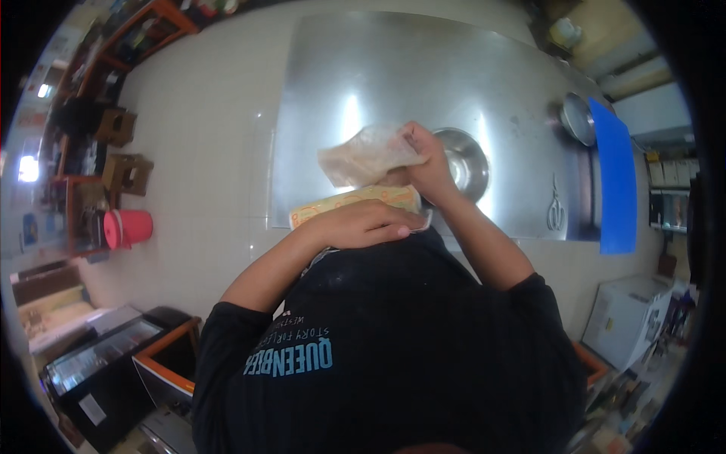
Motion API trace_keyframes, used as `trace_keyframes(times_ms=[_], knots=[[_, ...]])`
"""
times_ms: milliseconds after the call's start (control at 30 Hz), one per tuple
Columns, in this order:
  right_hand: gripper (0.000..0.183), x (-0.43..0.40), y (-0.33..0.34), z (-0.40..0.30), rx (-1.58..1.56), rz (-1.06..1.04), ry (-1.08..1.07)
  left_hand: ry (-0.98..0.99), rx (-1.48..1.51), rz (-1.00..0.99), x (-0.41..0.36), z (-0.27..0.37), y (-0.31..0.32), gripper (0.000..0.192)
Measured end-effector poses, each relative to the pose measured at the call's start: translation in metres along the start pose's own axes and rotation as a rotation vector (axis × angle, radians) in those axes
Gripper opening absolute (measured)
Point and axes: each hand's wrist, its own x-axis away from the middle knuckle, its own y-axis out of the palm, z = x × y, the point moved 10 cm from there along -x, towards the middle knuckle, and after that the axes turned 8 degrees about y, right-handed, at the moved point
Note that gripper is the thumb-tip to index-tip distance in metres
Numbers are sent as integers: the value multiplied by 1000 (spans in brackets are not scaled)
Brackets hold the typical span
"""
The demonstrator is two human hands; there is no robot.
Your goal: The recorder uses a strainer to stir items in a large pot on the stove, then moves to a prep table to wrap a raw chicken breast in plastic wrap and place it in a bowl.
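Observation:
Near the front edge of a stainless steel table point(385, 62), my left hand point(368, 224) rests over a yellow patterned roll or package point(351, 200), its fingers along the near side. My right hand point(428, 162) is raised above the table and pinches a thin, translucent plastic sheet or bag point(363, 156) by its right end. The sheet spreads leftward above the yellow roll. Just behind my right hand stands a round steel bowl point(473, 167), partly hidden by the hand and forearm. What the sheet's lower edge touches cannot be told.
Scissors point(556, 213) lie on the table at the right. Beyond them are another metal bowl point(578, 119) and a blue sheet or board point(615, 181) along the right edge. A pink bucket point(136, 228) and cardboard boxes point(129, 173) stand on the floor at the left.

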Motion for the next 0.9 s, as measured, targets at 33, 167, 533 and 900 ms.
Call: trace_keyframes(times_ms=[33,167,533,900], knots=[[14,4,8,2,-8,-16,2,-39,20,106,7,6,-9,42],[6,19,30,33,-115,-74,212,98,96,485,62,54,-44,39],[24,27,45,63,-334,-17,595,-332,159,1041,142,-102,-57,37],[55,38,79,1,904,-583,-645,-610,918,1147,143,-150,-23,31]])
